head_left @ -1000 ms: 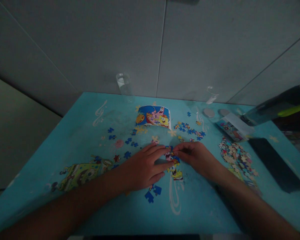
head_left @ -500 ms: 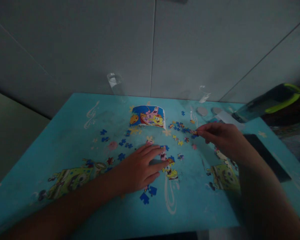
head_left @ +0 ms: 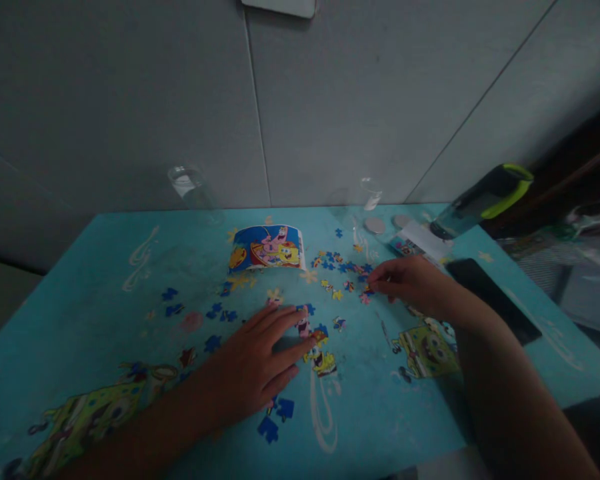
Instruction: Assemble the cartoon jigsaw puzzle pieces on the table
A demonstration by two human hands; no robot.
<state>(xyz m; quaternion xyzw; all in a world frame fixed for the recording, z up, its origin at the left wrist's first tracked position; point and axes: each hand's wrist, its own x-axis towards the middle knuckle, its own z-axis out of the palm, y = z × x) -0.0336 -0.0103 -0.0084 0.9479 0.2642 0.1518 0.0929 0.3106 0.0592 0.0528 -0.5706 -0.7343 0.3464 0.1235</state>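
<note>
My left hand [head_left: 253, 363] lies on the table with its fingers spread. Its fingertips touch a small joined group of jigsaw pieces [head_left: 321, 359], pink at the top and yellow at the bottom. Part of that group is hidden under the fingers. On the right, my right hand [head_left: 410, 283] has thumb and forefinger pinched on a small dark red and blue puzzle piece [head_left: 367, 292], low over the table. Just beyond it lies a cluster of loose blue pieces [head_left: 335, 260]. More blue pieces [head_left: 269, 429] lie below my left hand.
A curved picture card [head_left: 267, 247] with cartoon figures stands behind the pieces. Clear cups [head_left: 193, 190] and round lids [head_left: 375, 226] are near the wall. A dark bottle [head_left: 480, 200] and a black phone-like slab [head_left: 495, 300] sit at right on the patterned blue table [head_left: 95, 267].
The view has swung to the right, so everything appears further left and slightly lower. My right hand has moved little over the pieces; my left hand stays on the joined group.
</note>
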